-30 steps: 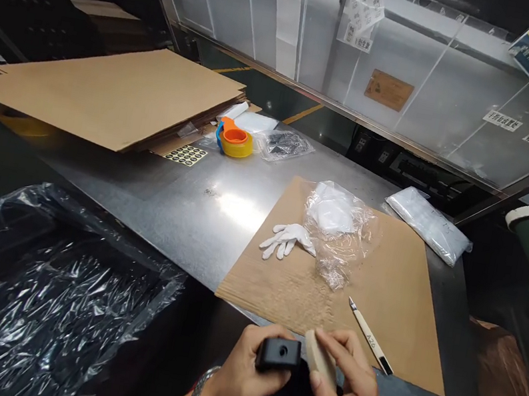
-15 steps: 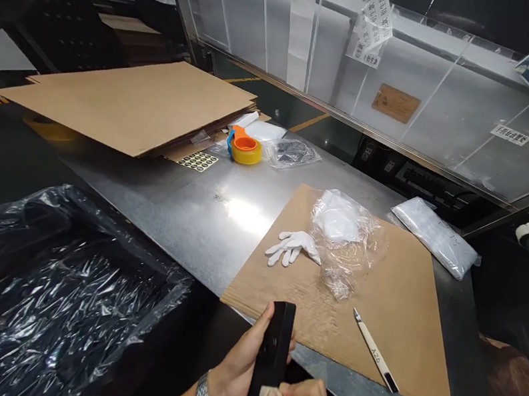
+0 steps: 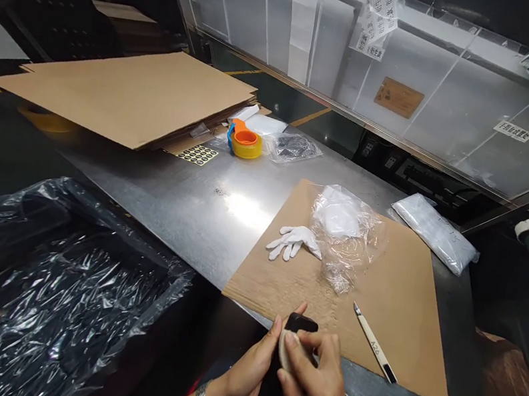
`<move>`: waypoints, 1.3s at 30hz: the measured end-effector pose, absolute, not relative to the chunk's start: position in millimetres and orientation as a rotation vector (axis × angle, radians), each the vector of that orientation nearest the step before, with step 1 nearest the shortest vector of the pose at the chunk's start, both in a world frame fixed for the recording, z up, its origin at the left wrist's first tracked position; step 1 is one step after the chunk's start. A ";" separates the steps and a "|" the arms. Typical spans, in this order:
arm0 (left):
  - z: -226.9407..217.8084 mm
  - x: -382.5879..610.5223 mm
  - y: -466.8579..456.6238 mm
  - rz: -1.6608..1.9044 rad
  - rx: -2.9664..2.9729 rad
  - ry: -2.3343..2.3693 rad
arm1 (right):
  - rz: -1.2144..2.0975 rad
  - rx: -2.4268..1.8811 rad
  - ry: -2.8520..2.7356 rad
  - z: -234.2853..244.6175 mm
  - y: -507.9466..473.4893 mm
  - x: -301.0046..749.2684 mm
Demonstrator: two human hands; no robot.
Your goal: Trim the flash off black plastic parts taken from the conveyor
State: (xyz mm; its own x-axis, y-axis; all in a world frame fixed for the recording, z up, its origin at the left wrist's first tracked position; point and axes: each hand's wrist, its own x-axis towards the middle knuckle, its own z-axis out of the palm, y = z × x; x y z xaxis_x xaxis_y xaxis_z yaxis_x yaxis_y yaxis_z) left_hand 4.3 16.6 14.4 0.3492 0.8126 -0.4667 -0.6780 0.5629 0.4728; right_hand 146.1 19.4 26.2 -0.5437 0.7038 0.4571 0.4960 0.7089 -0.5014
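My left hand (image 3: 247,378), with a metal watch on its wrist, is closed round a black block-like part (image 3: 301,324). Only the part's upper end shows between my hands. A thin beige pad (image 3: 285,353) is pinched by my right hand (image 3: 322,383) and lies against the part's side. Beyond my hands, a cardboard sheet (image 3: 273,294) covers part of the bench. On it lie a white glove (image 3: 293,242), a clear plastic bag (image 3: 340,275) with white material inside, and a craft knife (image 3: 375,343) with a pale handle marked A26.
A metal bench (image 3: 183,201) runs across the view. Stacked cardboard sheets (image 3: 129,94), a tape dispenser (image 3: 245,141) and a sticker sheet (image 3: 198,154) lie at its far left. A wrapped white pack (image 3: 434,232) is at right. Black plastic sheeting (image 3: 74,301) fills the lower left.
My right hand has moved up along the black part with the beige pad. My left hand has tilted the part, so its upper end now faces me more.
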 end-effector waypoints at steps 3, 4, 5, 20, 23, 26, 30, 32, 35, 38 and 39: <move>11.6 6.2 15.1 0.865 0.163 0.641 | 0.370 -1.035 -2.178 26.9 25.1 149.6; 11.0 6.6 14.8 0.805 0.151 0.629 | 0.355 -1.077 -2.153 28.0 27.9 151.1; 10.6 6.6 14.7 0.763 0.151 0.630 | 0.344 -1.107 -2.142 29.6 30.3 152.0; -6.9 7.0 34.6 0.725 -0.188 0.411 | -0.037 -0.881 -2.392 24.2 -8.7 106.9; -4.0 6.0 37.6 0.756 -0.301 0.337 | 0.042 -0.934 -2.268 17.5 -11.4 121.2; -1.2 5.7 38.5 0.744 -0.378 0.318 | 0.194 -1.027 -2.188 11.2 -12.4 135.6; 0.1 6.6 40.3 0.784 -0.461 0.426 | 0.183 -0.906 -2.186 5.3 -15.5 139.5; 1.5 5.0 42.3 0.831 -0.472 0.471 | 0.071 -0.830 -2.190 0.0 -15.3 140.8; 6.7 -0.6 43.6 0.912 -0.436 0.532 | -0.049 -0.928 -2.133 -17.0 -7.2 152.3; 13.3 -4.7 38.4 1.081 -0.158 0.742 | 0.016 -1.235 -2.052 -41.8 13.5 171.4; 14.7 -5.0 35.3 1.108 0.006 0.821 | 0.045 -1.315 -2.032 -49.9 22.6 177.4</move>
